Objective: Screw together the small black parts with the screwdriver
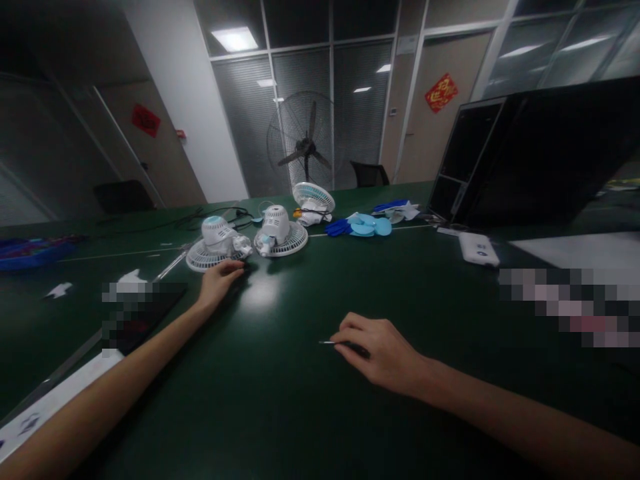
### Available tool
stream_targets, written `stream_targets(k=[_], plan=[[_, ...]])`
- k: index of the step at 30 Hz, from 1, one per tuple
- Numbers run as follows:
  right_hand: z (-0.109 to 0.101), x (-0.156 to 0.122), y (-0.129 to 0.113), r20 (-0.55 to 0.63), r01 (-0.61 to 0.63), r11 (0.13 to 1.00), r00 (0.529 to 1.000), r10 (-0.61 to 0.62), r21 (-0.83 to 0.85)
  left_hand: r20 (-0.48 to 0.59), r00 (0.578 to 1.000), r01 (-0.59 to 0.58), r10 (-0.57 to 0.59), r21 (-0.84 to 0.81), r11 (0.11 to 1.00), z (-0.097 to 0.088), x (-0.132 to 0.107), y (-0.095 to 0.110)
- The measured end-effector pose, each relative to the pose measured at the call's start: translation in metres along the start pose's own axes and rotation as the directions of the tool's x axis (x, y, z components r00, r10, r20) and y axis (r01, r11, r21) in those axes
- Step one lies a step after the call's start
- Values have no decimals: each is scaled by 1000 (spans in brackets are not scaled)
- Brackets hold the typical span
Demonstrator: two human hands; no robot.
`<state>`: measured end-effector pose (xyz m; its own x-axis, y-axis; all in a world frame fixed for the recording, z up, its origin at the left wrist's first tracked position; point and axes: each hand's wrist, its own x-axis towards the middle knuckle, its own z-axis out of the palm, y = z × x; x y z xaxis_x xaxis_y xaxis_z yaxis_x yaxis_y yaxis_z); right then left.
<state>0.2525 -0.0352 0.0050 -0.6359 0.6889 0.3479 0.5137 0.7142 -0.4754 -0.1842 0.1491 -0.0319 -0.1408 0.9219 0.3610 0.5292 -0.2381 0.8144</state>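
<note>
My left hand (221, 280) is at the front edge of a small white fan (218, 235) lying grille-down, its fingertips bent together. Whether they touch the fan or pinch something small, I cannot make out. A second white fan unit (276, 225) lies just to the right, also on its grille. Over the near middle of the table, my right hand (383, 350) is closed around a small screwdriver (327, 343). Its thin metal shaft points left, and its handle is mostly hidden by the fingers.
Behind stands a third fan (314, 200), tilted. Light blue fan blades (370, 225) and a dark blue glove-like item (339, 227) lie right of it. A large black monitor (540, 153) and a white box-like device (479, 249) are on the right. A dark tablet-like panel (155, 317) lies left.
</note>
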Motion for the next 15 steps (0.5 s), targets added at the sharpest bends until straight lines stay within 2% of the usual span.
stream_targets(k=[6, 12, 15], plan=[[1, 0, 2, -1, 13, 1000, 1000, -13, -1, 49, 997, 61, -57, -74, 995, 3, 2, -2], [0, -1, 1, 6, 12, 1000, 1000, -12, -8, 60, 996, 64, -64, 1, 998, 2, -2, 8], [-1, -1, 0, 15, 11, 1000, 1000, -11, 8, 108, 991, 80, -83, 30, 996, 0, -5, 16]])
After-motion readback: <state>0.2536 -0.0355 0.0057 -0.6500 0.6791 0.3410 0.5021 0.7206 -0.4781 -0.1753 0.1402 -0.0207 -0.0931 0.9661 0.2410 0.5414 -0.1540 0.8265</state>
